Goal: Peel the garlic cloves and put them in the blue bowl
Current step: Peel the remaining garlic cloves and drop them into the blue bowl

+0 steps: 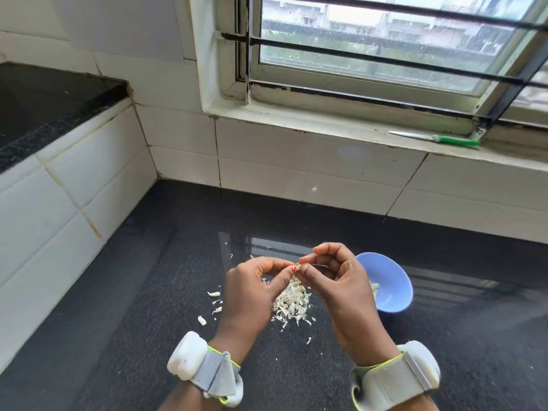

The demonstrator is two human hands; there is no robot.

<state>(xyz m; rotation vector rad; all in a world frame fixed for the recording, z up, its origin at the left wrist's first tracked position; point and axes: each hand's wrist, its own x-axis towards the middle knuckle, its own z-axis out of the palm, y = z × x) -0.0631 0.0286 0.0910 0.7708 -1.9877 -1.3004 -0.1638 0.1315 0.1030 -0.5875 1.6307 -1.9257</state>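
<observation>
My left hand [252, 295] and my right hand [335, 280] meet above the dark counter, fingertips together. Between them they pinch a small pale garlic clove [299, 267], mostly hidden by the fingers. Below the hands lies a heap of papery garlic skins [292, 305]. A blue bowl [391, 280] sits just right of my right hand, with peeled cloves [375, 287] partly visible inside. A few loose cloves [213, 293] and one more clove [202, 320] lie on the counter left of my left hand.
The black granite counter [148, 307] is bounded by white tiled walls at the back and left. A green-handled knife [436, 138] lies on the window sill at the upper right. A higher dark ledge [44, 105] sits at the far left.
</observation>
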